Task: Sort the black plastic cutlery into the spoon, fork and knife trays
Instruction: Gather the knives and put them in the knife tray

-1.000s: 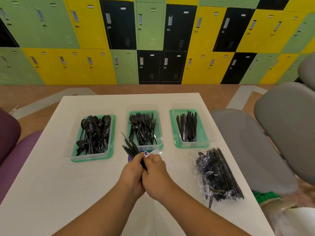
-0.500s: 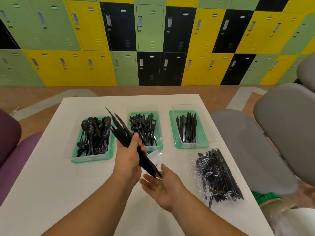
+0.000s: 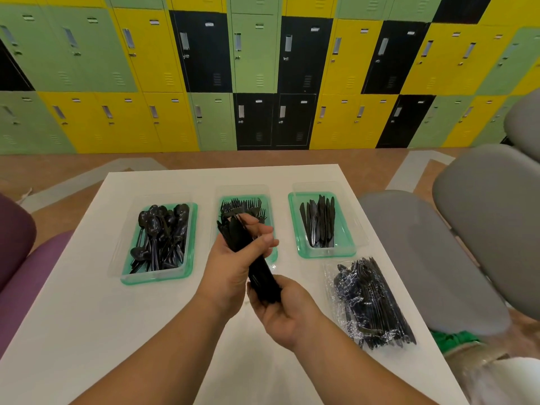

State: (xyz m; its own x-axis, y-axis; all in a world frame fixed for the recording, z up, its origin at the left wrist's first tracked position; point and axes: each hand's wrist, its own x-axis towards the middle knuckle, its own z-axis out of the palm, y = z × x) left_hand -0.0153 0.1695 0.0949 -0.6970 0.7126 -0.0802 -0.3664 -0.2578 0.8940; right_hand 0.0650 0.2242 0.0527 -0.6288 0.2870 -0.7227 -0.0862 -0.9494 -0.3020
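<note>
Both forearms angle in from 6 o'clock; left hand (image 3: 230,260) grips the cutlery bundle (image 3: 259,270) mid-way, right hand (image 3: 283,314) curls round its bottom end, tips pointing 11 o'clock.

so the bundle of black plastic cutlery (image 3: 235,235) is held up tilted over the middle clear green-bottomed fork tray (image 3: 223,200), matching spoon tray (image 3: 157,277) left, knife tray (image 3: 325,252) right, all part-filled

Bright even light, wide-angle warped edges
</note>
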